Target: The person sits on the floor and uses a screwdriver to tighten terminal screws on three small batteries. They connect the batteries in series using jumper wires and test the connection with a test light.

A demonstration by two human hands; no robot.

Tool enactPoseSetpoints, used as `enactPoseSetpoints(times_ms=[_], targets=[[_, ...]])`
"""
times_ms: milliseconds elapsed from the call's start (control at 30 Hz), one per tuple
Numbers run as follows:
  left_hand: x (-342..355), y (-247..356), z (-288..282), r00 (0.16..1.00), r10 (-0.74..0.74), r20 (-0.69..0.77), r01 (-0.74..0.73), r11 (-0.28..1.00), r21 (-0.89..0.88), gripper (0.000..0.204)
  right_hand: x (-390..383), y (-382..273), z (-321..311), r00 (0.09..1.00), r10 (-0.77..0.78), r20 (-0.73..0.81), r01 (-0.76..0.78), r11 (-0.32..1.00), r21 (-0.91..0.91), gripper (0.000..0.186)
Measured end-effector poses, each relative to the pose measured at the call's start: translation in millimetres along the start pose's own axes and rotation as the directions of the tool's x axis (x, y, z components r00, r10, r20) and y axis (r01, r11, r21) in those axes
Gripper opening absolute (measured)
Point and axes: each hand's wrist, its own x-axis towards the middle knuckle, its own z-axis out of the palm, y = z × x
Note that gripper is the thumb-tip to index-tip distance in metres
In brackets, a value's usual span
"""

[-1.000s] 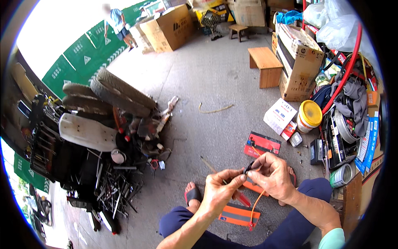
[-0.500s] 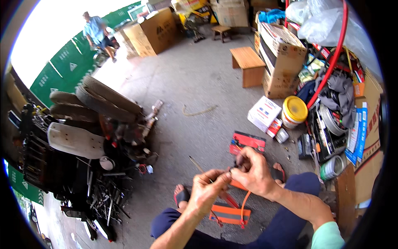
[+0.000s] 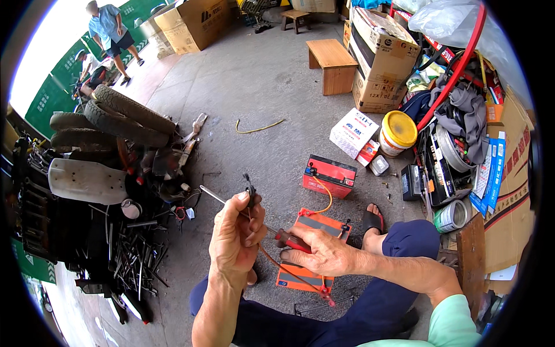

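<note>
Between the thumb and fingers of my left hand [image 3: 236,234] is a small black cable connector [image 3: 250,191], raised above the ground. From this hand an orange-brown wire [image 3: 283,268] runs down to a red terminal on the nearer orange battery [image 3: 298,276]. My right hand [image 3: 326,251] is closed round the red handle of a screwdriver [image 3: 293,240]. Its metal shaft passes behind my left hand, and the tip sticks out on the far left side. Behind my right hand lies another orange battery [image 3: 328,224], linked by a wire to a red battery [image 3: 329,178] farther off.
Old tyres [image 3: 130,118] and a heap of metal parts [image 3: 139,248] lie at left. At right are a yellow-lidded bucket [image 3: 399,132], a tall carton [image 3: 384,66], a wooden bench [image 3: 332,55] and piled goods. Two people are at the far left, one standing [image 3: 113,32].
My hands, close together before, have moved apart. The left has risen with the connector; the right now grips the screwdriver's handle. The view has shifted, and a second person shows behind.
</note>
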Motion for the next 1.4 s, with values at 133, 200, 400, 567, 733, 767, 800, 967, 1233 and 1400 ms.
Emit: enactPoseSetpoints(times_ms=[133,200,400,567,733,767,800,967,1233,1400], targets=[[-7,0,21,0.963,0.166,-0.21,-0.137,0.98,0.145,0.018,0,-8,-16,0.995,0.089,-0.037,-0.087,0.995,0.048,0.037],[-6,5,5,0.967,0.196,-0.166,-0.162,0.967,0.199,0.014,1,-1,-25,0.98,0.025,-0.199,-0.021,1.0,0.019,0.038],[-11,11,-3,0.884,0.408,-0.228,-0.271,0.845,0.462,0.02,-3,-8,-57,0.831,-0.081,-0.55,0.067,0.997,-0.045,0.027],[-12,16,-17,0.901,0.376,-0.217,-0.258,0.866,0.427,0.017,-20,-30,-62,0.842,-0.315,-0.439,0.255,0.948,-0.19,0.024],[-11,18,-23,0.907,0.35,-0.235,-0.247,0.893,0.377,0.017,-18,-31,-52,0.853,-0.359,-0.379,0.286,0.929,-0.235,0.023],[-11,19,-24,0.906,0.354,-0.23,-0.253,0.892,0.376,0.017,-18,-32,-52,0.855,-0.37,-0.364,0.299,0.924,-0.239,0.023],[-11,20,-24,0.905,0.359,-0.228,-0.26,0.891,0.372,0.016,-18,-33,-52,0.858,-0.369,-0.357,0.294,0.923,-0.247,0.023],[-12,20,-23,0.904,0.373,-0.209,-0.285,0.891,0.353,0.016,-18,-35,-53,0.872,-0.359,-0.332,0.272,0.92,-0.283,0.024],[-15,23,-18,0.898,0.37,-0.239,-0.273,0.893,0.357,0.015,-18,-30,-52,0.879,-0.34,-0.334,0.25,0.925,-0.285,0.024],[-17,21,-20,0.873,0.415,-0.255,-0.296,0.868,0.4,0.015,-19,-29,-53,0.88,-0.339,-0.331,0.241,0.922,-0.302,0.024]])
